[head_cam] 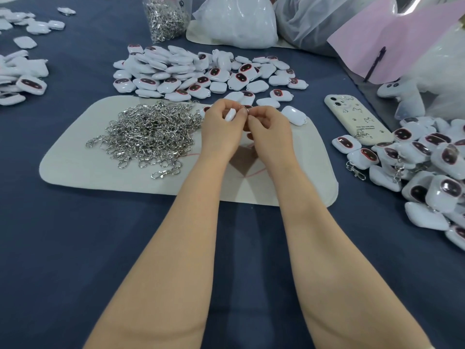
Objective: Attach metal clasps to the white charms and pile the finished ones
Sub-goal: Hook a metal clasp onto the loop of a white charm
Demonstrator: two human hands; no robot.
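Pinching charm (230,115), maybe clasp (243,108), over mat (100,177).

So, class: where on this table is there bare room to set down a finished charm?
Bare: the blue cloth in front of the beige mat; the mat's near strip below the clasp heap. Crowded: the loose charms behind the mat, the finished pile at right beside the phone.

No legible text recorded. Cream rectangular phone case (358,120) at 3 o'clock carried small dark print, unreadable. Clear plastic bag of metal clasps (164,18) at 12 o'clock bore a black mark, indecipherable.
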